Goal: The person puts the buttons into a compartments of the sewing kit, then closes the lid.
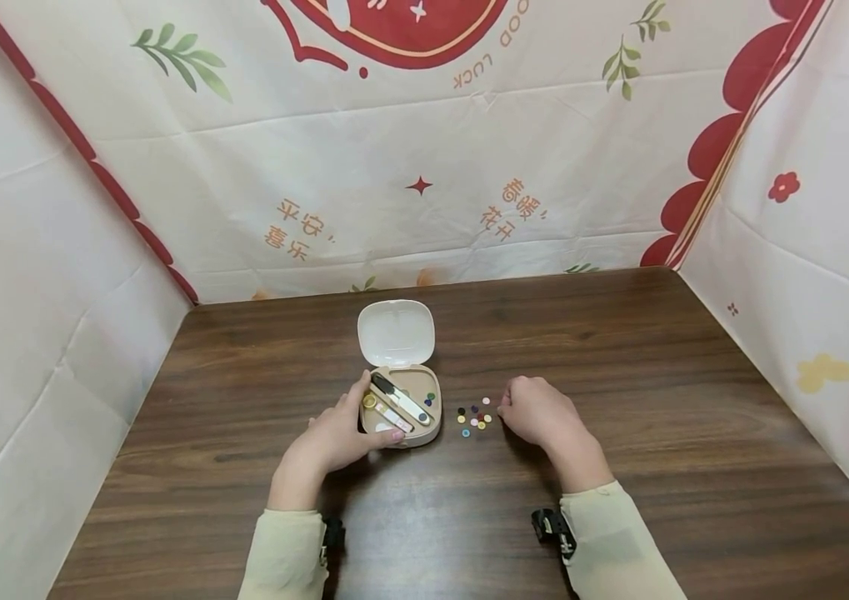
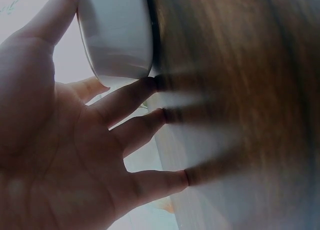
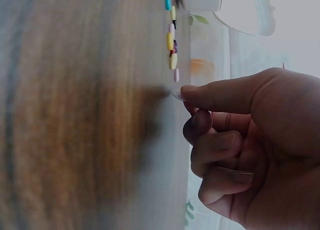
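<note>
A small white sewing case [image 1: 431, 429] stands with its lid [image 1: 397, 333] raised. In its beige tray lie a long black-and-silver tool [image 1: 402, 398], a pale strip-like item [image 1: 392, 414], a yellow ring-shaped piece [image 1: 369, 401] and small buttons [image 1: 430, 398]. My left hand [image 1: 337, 432] holds the case at its left and front, thumb on the front rim; its other fingers spread out in the left wrist view. To the right, my right hand [image 1: 540, 411] pinches a pale button [image 3: 177, 95] between thumb and index finger, just over the table. Its remaining fingers are curled.
Several loose coloured buttons [image 1: 475, 422] lie on the dark wooden table [image 1: 424, 517] between the case and my right hand. A printed white cloth [image 1: 394, 167] hangs behind the table and along its sides. Black straps [image 1: 553, 529] circle both wrists.
</note>
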`<state>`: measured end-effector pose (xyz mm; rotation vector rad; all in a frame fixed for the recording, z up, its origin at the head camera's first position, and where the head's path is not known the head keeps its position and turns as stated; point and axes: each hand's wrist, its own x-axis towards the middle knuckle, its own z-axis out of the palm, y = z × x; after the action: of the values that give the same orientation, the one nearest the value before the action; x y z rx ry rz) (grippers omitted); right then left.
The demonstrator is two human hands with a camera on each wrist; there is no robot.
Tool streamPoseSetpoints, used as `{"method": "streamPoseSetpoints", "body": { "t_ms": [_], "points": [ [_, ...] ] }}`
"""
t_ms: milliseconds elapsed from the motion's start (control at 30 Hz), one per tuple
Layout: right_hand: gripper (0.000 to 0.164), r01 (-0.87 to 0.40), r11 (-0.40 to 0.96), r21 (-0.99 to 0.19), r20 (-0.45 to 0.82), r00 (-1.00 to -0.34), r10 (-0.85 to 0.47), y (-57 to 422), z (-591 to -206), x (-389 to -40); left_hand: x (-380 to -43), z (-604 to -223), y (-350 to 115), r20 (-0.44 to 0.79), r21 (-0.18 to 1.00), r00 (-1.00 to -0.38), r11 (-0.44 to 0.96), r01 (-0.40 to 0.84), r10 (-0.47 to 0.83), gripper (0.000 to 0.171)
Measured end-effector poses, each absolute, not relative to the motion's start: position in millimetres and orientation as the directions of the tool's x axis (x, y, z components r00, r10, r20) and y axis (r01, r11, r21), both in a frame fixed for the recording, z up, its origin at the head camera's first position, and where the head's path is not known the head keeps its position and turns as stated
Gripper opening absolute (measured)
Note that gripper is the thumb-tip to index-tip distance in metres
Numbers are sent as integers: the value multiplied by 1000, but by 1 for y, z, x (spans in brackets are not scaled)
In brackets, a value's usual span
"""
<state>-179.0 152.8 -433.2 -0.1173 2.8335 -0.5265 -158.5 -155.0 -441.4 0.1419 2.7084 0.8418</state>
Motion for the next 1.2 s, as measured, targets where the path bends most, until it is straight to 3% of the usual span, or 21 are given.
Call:
{"method": "streamPoseSetpoints", "body": {
  "t_ms": [300, 567, 933, 1200],
  "points": [
    [44, -68, 914, -399, -215, -962, -166, 148, -425, -183, -155, -437, -155, -239, 573, -952, 819, 19, 190, 116],
    [15, -163, 923, -349, -206, -947, -245, 130, -410, -188, -158, -439, -155, -267, 564, -947, 826, -3, 179, 114],
    [20, -351, 896, -272, -89, -918, -387, 89, -396, -196, -158, -441, -155, -260, 568, -948, 823, 2, 181, 115],
    [22, -422, 883, -206, -22, -900, -436, 67, -407, -202, -159, -442, -155, -269, 571, -946, 821, -7, 179, 115]
  ]
}}
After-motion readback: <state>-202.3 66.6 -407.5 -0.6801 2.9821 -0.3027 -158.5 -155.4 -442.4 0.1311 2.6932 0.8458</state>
